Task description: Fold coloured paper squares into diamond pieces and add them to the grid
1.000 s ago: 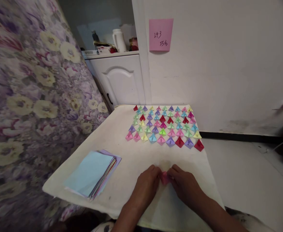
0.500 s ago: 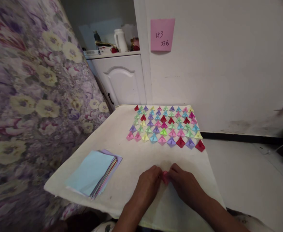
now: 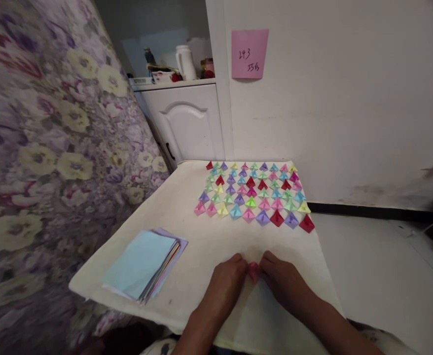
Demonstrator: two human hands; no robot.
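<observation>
Fingers (image 3: 240, 265) pinch pink paper (image 3: 253, 272), partly hiding it; shape indistinct.

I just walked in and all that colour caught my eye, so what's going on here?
A person is handling a small pink piece of paper, pinched between the fingertips of the left hand and right hand near the table's front edge. Beyond the hands, small folded papers in many colours sit in rows. To the left lies a stack of paper, light blue on top.
</observation>
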